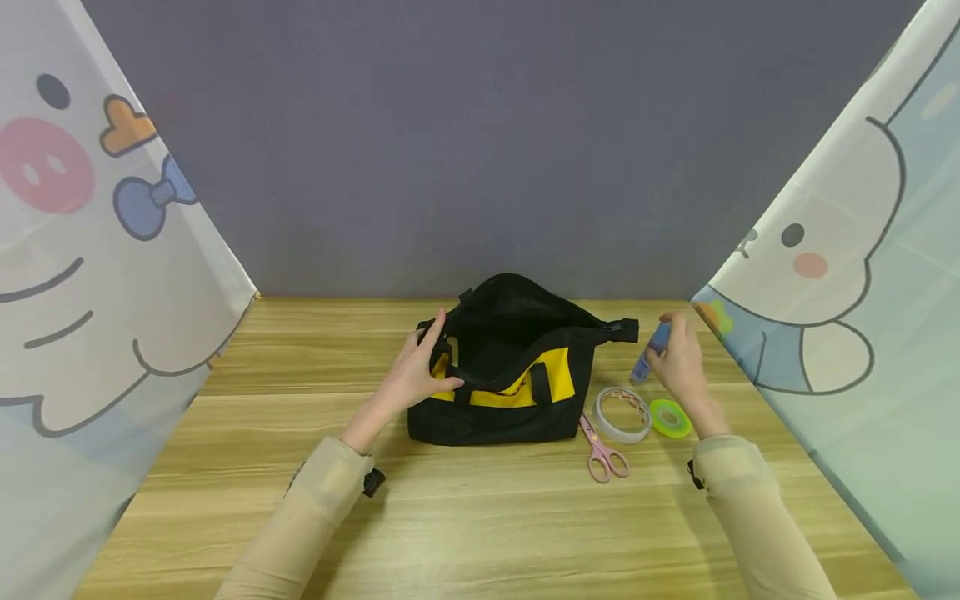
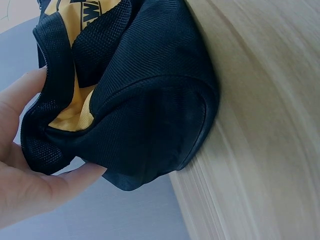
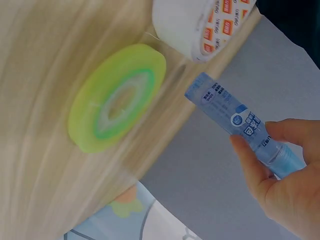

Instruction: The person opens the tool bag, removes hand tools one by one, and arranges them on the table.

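A black and yellow tool bag (image 1: pixel 495 421) stands on the table with its top gaping. My left hand (image 1: pixel 420 367) grips the bag's left rim, thumb in front and fingers at the far side; the left wrist view shows the dark fabric (image 2: pixel 150 100) between them. My right hand (image 1: pixel 678 358) pinches a slim, translucent blue glue tube (image 3: pixel 237 117) with a printed label, near its capped end. In the head view the tube is tilted, right of the bag. What lies inside the bag is hidden in shadow.
Right of the bag lie a white tape roll (image 1: pixel 624 415), a yellow-green tape roll (image 1: pixel 671 418) and pink scissors (image 1: pixel 602 457), whose tips are beside the bag. The wooden table (image 1: pixel 480 517) ends at a grey backdrop (image 1: pixel 480 150), with printed cloths at both sides.
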The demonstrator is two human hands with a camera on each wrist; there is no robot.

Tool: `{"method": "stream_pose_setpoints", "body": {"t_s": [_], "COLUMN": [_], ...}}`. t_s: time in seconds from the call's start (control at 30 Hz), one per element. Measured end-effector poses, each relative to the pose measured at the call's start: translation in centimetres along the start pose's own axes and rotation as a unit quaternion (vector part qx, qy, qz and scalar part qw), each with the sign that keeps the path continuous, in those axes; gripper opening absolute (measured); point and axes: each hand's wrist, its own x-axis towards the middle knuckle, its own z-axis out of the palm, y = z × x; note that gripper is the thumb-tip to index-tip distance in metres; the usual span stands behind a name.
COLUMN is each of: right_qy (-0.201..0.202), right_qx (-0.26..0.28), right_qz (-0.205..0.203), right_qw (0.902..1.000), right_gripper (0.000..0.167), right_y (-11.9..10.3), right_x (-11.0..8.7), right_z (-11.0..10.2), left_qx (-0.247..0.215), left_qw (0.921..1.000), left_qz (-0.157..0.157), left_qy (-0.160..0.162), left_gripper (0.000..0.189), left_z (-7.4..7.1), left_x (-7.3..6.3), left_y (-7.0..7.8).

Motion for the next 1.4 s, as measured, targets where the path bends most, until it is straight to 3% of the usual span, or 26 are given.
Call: {"method": "stream_pose_setpoints", "body": {"t_s": [1.0,1.4], "right_qy": [-0.039,0.02], "right_qx": [0.0,-0.013], "right_qz": [0.029,-0.023], "right_qw": [0.9988,0.9995], "right_gripper": [0.057,0.057], "right_y": [-0.1,-2.0], "right_x": [-0.8,0.1], "right_z": [0.6,-2.3], "left_qx": [-0.006,-0.012], "left_qw": [1.0,0.9999], "left_qz": [0.001,-0.003], "left_qy": [0.006,0.005], "left_gripper": [0.112,0.11], "left_z": [0.0,0.2], "left_x": [0.0,0.1], "left_y": [-0.1,-0.2]}}
